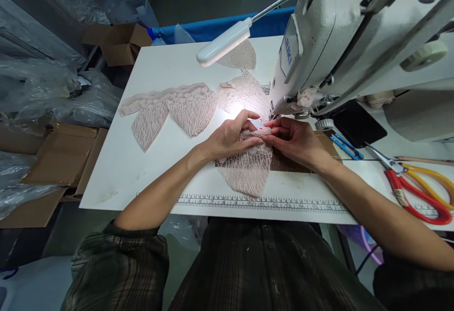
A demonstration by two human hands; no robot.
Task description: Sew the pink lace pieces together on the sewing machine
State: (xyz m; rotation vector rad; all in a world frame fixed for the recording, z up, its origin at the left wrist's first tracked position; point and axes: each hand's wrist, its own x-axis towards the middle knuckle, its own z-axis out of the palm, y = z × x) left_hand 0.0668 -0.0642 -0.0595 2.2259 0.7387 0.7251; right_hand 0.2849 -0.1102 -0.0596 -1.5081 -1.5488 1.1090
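A pale pink lace piece (244,171) lies on the white sewing table (117,169) in front of the sewing machine (340,37). My left hand (232,136) rests on the lace, its fingers pressed together on the top edge just before the needle. My right hand (296,138) pinches the same edge from the right, beside a small white label with red marks (258,126). The fingertips of both hands almost meet under the machine head.
More lace pieces (173,110) lie spread at the table's middle and back. A gooseneck lamp (223,41) hangs above them. Red and yellow scissors (418,185), blue snips (342,143) and a dark phone (360,122) sit at right. Cardboard boxes (60,159) and plastic bags stand left.
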